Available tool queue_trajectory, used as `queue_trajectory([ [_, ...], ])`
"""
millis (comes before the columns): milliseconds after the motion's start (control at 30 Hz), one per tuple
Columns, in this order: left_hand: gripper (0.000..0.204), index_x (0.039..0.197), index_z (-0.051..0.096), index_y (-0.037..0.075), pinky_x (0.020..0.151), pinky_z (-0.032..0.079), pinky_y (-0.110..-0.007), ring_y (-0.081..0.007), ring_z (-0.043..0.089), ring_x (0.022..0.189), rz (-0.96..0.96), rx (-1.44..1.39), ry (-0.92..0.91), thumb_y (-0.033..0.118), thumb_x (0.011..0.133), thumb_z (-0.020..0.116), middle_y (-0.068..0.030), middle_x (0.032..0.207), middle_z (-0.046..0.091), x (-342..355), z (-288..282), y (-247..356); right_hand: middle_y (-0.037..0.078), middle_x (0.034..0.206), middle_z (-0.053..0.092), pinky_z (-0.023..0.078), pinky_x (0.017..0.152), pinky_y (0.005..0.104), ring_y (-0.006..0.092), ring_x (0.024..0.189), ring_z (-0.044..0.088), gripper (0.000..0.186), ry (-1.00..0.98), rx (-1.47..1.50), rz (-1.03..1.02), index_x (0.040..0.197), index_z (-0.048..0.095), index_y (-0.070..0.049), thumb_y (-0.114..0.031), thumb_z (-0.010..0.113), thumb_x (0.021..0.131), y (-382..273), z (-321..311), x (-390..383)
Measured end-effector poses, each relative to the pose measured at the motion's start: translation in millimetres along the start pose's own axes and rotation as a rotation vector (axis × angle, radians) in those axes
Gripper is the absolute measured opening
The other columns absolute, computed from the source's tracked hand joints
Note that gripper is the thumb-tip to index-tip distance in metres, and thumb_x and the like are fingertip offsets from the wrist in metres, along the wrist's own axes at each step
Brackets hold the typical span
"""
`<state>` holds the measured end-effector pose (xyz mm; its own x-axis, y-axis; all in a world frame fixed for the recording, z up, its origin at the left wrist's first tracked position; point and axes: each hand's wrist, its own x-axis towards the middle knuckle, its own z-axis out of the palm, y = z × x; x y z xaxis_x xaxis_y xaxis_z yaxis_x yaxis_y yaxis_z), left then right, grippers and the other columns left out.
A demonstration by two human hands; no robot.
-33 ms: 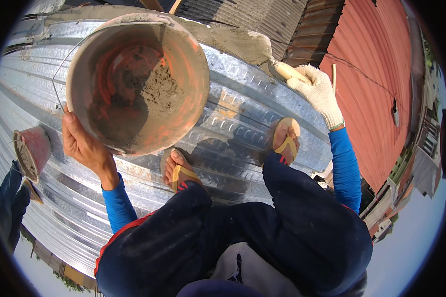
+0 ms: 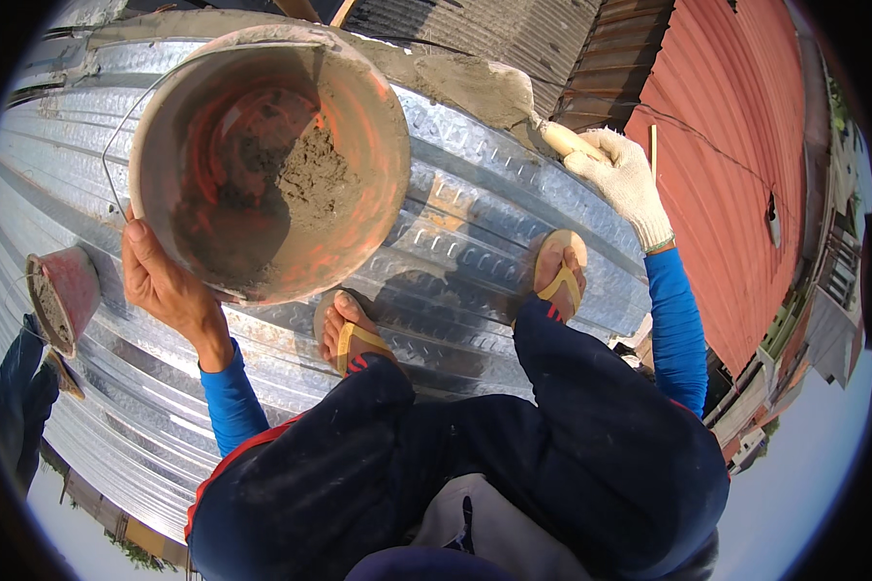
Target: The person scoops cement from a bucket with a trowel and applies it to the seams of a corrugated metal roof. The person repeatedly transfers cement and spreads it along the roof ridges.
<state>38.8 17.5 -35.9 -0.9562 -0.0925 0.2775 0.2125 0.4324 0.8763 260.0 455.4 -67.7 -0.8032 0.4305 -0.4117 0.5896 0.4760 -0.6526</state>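
Observation:
My bare left hand (image 2: 170, 290) grips the near left rim of a large mortar-smeared bucket (image 2: 383, 165). The bucket is tilted so that its mouth faces me, and its wire handle hangs on the left side. Inside, a clump of wet grey mortar (image 2: 315, 179) lies among reddish smears. My right hand (image 2: 625, 179), in a white knit glove, is closed round the pale handle of a trowel (image 2: 567, 141). The trowel's blade, coated in mortar, rests against a mortar band (image 2: 446, 79) along the far edge of the metal roofing.
My sandalled feet stand on shiny corrugated metal sheets (image 2: 465, 339). At the left, a smaller bucket of mortar (image 2: 73, 295) stands by another person's legs (image 2: 19, 397). A red corrugated roof (image 2: 727, 184) slopes away on the right; a grey one (image 2: 484, 34) lies beyond the mortar band.
My right hand and the trowel have shifted very slightly to the right. My left hand and the bucket look the same.

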Motion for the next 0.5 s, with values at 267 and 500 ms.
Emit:
queue_trajectory([
  [267,0.047,0.131,0.071,-0.006,0.086,0.051,-0.028,-0.0112,0.063,0.095,-0.022,0.015,0.006,0.034,0.115,0.051,-0.0066,0.106,0.075,-1,-1,-1,0.003,0.092,0.071,0.054,0.072,0.0328,0.0167,0.077,0.066,0.046,0.011,0.025,0.014,0.119,0.074,0.0,-0.032,0.086,0.088,1,-14,-25],
  [500,0.047,0.132,0.071,-0.005,0.086,0.052,-0.029,-0.0114,0.064,0.095,-0.02,-0.003,0.016,0.034,0.115,0.051,-0.0071,0.107,0.076,1,2,1,0.018,0.097,0.072,0.057,0.073,0.039,0.0353,0.083,0.073,0.046,0.102,-0.456,-0.279,0.121,0.074,-0.007,-0.036,0.085,0.086,-17,-7,-45],
])
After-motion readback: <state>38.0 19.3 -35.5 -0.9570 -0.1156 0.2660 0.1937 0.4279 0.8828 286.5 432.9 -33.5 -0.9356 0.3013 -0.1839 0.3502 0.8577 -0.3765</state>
